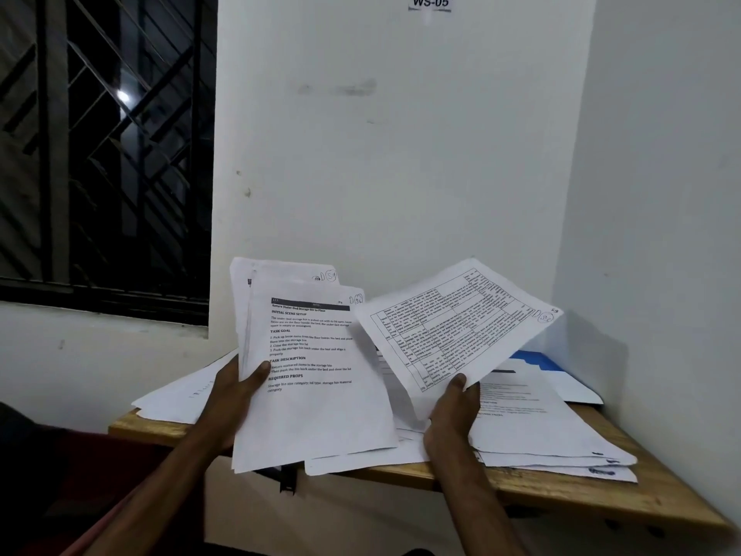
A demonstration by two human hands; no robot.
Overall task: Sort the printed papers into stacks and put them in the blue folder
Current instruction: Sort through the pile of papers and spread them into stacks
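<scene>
My left hand (234,395) grips a bundle of printed papers (312,411) upright above the table's left half, thumb on the front sheet. My right hand (453,415) pinches the lower corner of a single sheet with a printed table (461,327), held tilted over the table's middle. More printed papers (541,427) lie in loose overlapping stacks on the table. A corner of the blue folder (537,361) shows at the back right, mostly covered by papers.
The small wooden table (581,491) is mounted in a corner between two white walls. A barred window (104,154) is on the left. A "WS-05" label (431,2) is stuck high on the wall. Sheets overhang the table's left edge (180,399).
</scene>
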